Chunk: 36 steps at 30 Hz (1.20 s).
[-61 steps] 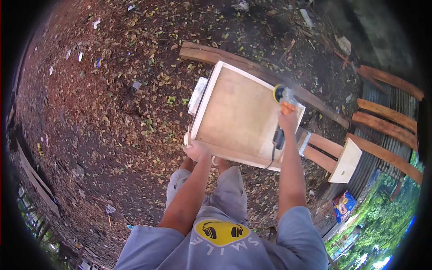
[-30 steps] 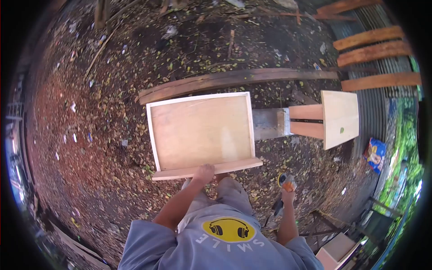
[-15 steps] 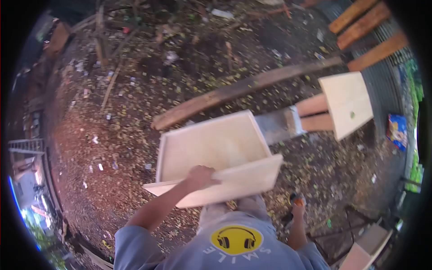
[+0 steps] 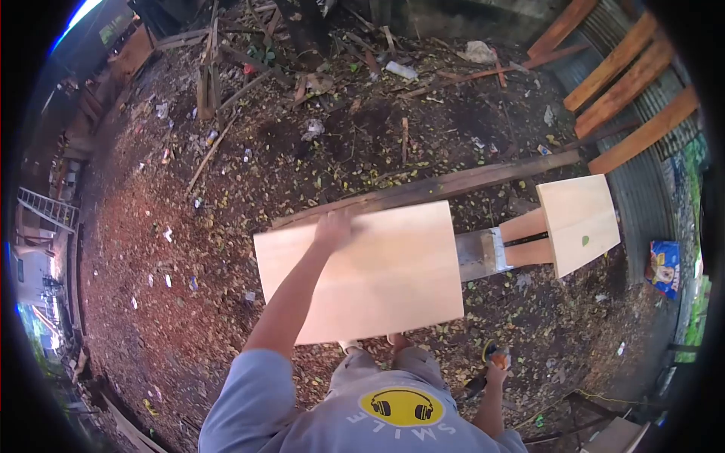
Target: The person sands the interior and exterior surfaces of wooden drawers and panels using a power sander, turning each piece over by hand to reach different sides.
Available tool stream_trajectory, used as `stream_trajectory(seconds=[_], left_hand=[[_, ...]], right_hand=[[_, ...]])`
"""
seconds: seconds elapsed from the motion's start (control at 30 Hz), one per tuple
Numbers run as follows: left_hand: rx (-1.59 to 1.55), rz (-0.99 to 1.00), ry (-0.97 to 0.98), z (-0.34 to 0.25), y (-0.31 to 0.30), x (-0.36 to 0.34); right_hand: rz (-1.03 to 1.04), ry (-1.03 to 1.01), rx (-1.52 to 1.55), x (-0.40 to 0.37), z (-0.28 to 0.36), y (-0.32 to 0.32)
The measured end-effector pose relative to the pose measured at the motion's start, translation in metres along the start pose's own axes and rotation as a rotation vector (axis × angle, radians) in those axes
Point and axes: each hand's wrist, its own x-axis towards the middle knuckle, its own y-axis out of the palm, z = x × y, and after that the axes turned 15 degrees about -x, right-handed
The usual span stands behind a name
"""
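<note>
A pale plywood panel (image 4: pixel 362 279) lies flat in front of me, hiding what is beneath it. My left hand (image 4: pixel 334 229) is on the panel's far edge, its fingers blurred. Low at my right side, my right hand (image 4: pixel 498 368) holds a dark tool with an orange part and a round disc (image 4: pixel 489 350). Beyond the panel's right edge is a grey board (image 4: pixel 475 254), and past it a second light wooden panel (image 4: pixel 581 219) rests on wooden pieces.
A long wooden beam (image 4: pixel 445 185) lies behind the panel. Orange-brown planks (image 4: pixel 646 132) lean by corrugated metal sheets at the upper right. A blue bag (image 4: pixel 664 268) stands at the far right. Leaves and litter cover the ground.
The near panel, earlier tilted up at the near side of a shallow framed tray, now lies flat over it. My left hand has moved away from my body to the far edge.
</note>
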Motion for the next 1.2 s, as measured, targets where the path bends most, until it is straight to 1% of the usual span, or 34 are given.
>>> stream_trajectory(seconds=[0.03,0.07,0.13,0.17,0.27,0.3,0.4,0.47,0.53,0.57,0.6,0.63,0.67,0.7,0.73,0.77,0.8,0.87,0.9,0.97,1.03,1.07,1.1,1.17,1.2], left_hand=[[-0.015,0.061,-0.128,-0.003,-0.003,0.02],[-0.034,0.126,-0.255,-0.009,-0.005,0.04],[-0.069,0.211,-0.33,-0.009,-0.013,0.064],[-0.052,0.221,-0.322,-0.012,-0.017,0.068],[-0.012,0.217,-0.315,-0.002,-0.007,0.07],[0.002,0.203,-0.32,0.0,-0.003,0.07],[-0.019,0.165,-0.338,-0.005,-0.006,0.064],[-0.048,0.152,-0.36,-0.008,-0.002,0.06],[0.083,-0.133,-0.157,-0.005,0.035,0.039],[0.15,-0.268,-0.053,-0.006,0.052,0.016],[0.223,-0.07,0.01,-0.017,0.059,-0.017],[0.293,0.126,0.071,-0.027,0.067,-0.058],[0.196,0.171,0.228,-0.028,0.083,-0.106],[0.318,0.474,0.186,-0.054,0.064,-0.146],[0.018,0.433,0.209,-0.065,0.043,-0.18],[-0.013,0.354,0.247,-0.055,0.049,-0.197],[0.159,0.303,0.304,-0.045,0.059,-0.203],[0.491,0.184,0.401,-0.036,0.069,-0.212],[0.451,0.19,0.389,-0.034,0.07,-0.213],[0.379,0.198,0.368,-0.037,0.068,-0.206],[0.34,0.231,0.351,-0.04,0.06,-0.198],[0.318,0.253,0.347,-0.044,0.052,-0.191],[0.137,0.274,0.315,-0.049,0.044,-0.181],[0.288,0.302,0.296,-0.06,0.035,-0.155],[0.305,0.291,0.278,-0.063,0.03,-0.139]], right_hand=[[0.007,0.008,0.1,-0.004,0.0,0.0],[-0.016,-0.037,0.029,0.003,-0.007,0.0],[-0.074,-0.114,-0.132,0.019,-0.023,-0.012],[-0.058,-0.132,-0.117,0.02,-0.031,-0.019],[-0.093,-0.062,-0.139,0.003,-0.031,-0.034],[-0.153,-0.048,-0.146,0.005,-0.036,-0.034],[-0.039,0.044,-0.095,0.015,-0.043,-0.036],[-0.068,0.068,-0.074,0.019,-0.05,-0.03],[-0.073,0.078,-0.053,0.023,-0.052,-0.024],[-0.061,0.081,-0.046,0.023,-0.056,-0.021],[-0.05,0.083,-0.04,0.024,-0.06,-0.019],[-0.083,0.05,-0.082,0.028,-0.063,-0.015],[-0.116,0.014,-0.124,0.051,-0.077,-0.006],[-0.148,-0.022,-0.164,0.065,-0.086,-0.001],[-0.076,-0.01,-0.096,0.058,-0.076,-0.001],[-0.001,0.009,-0.031,0.042,-0.06,-0.003],[0.072,0.036,0.025,0.023,-0.05,-0.006],[0.006,0.075,-0.06,0.022,-0.046,-0.002],[-0.024,0.078,-0.098,0.026,-0.035,0.002],[-0.084,0.104,-0.008,0.01,-0.015,0.01],[-0.06,0.084,0.041,0.003,-0.002,0.015],[-0.009,0.05,0.045,0.003,0.001,0.016],[0.039,0.022,0.048,0.003,0.003,0.016],[0.14,0.016,0.105,-0.001,0.008,0.019],[0.151,-0.021,0.057,-0.002,0.01,0.021]])
